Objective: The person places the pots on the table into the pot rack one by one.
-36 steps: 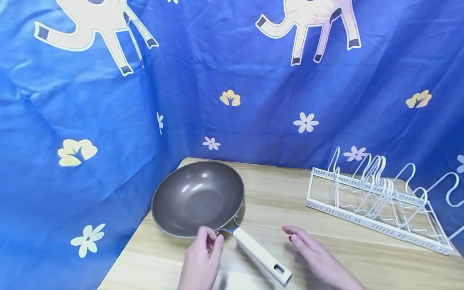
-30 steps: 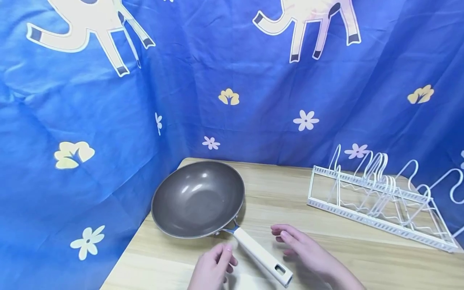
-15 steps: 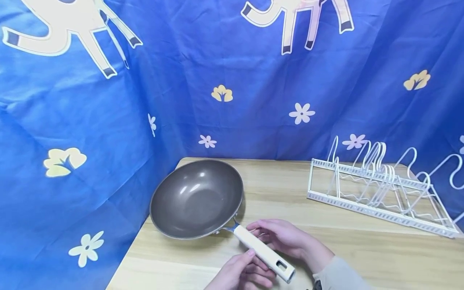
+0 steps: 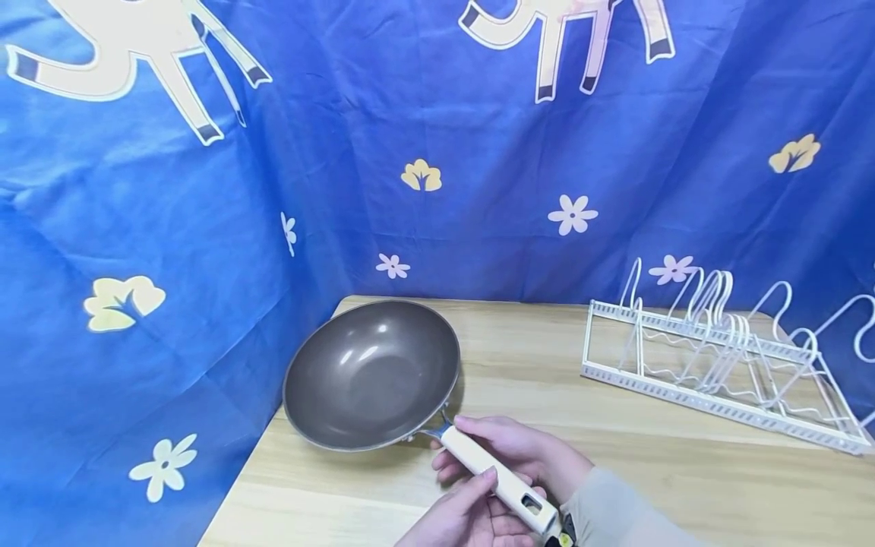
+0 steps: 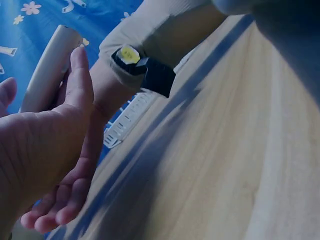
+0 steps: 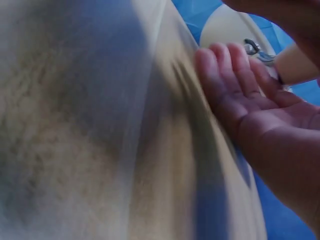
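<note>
A dark-coated wok (image 4: 372, 376) with a white handle (image 4: 487, 465) sits at the back left of the table. My right hand (image 4: 519, 448) comes from the right around the handle's upper part, thumb on top near the pan and fingertips showing on the other side. Nearer the handle's hanging hole, my left hand (image 4: 472, 513) has its thumb along the handle and its fingers underneath. In the left wrist view, the handle's end (image 5: 57, 60) stands between digits of my left hand (image 5: 45, 140). The right wrist view shows fingers loosely bent beneath the handle (image 6: 297, 66).
A white wire rack (image 4: 714, 365) with upright dividers stands at the back right of the wooden table (image 4: 519, 357). Blue patterned curtains (image 4: 478, 152) hang close along the left and back edges. A dark strap (image 5: 157, 77) is worn at the right wrist.
Both hands have closed in on the wok's handle, the right from the right side, the left from below the pan's rim. The wok and rack stay put; the head view has shifted slightly.
</note>
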`<state>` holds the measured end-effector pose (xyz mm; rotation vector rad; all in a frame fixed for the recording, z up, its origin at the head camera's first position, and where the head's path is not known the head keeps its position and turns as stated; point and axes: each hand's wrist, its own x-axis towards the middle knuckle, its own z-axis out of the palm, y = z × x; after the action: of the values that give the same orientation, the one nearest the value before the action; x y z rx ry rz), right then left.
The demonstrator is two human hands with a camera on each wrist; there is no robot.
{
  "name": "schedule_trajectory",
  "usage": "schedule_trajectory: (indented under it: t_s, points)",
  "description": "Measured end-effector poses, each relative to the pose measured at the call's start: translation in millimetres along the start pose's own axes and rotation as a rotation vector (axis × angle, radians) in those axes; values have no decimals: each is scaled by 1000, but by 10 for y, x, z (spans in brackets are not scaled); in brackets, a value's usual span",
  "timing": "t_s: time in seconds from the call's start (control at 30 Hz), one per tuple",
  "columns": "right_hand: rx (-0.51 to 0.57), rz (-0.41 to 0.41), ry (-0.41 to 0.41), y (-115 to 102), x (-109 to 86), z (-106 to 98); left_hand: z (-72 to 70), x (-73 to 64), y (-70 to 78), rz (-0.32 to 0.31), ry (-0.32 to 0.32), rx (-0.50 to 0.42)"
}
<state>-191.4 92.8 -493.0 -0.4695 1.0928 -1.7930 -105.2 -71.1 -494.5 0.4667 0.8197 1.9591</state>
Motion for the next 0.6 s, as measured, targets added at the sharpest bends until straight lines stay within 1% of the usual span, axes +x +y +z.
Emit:
schedule_trajectory:
  t_s: [0.07,0.17,0.23,0.4,0.5,0.6]
  points:
    - [20,7,-24,28,42,-21,-16,3,-15,4,8,5]
    - [52,16,-49,67,81,-52,-40,17,-40,18,3,15]
    - [67,20,-60,81,95,-73,-57,34,-46,35,-17,23]
    - [88,36,-95,70,140,-107,-83,62,-35,67,-85,0]
    - [68,23,-104,41,166,-130,-105,84,-43,98,-125,15]
    - [43,15,-101,14,188,-157,-131,106,-61,107,-145,33]
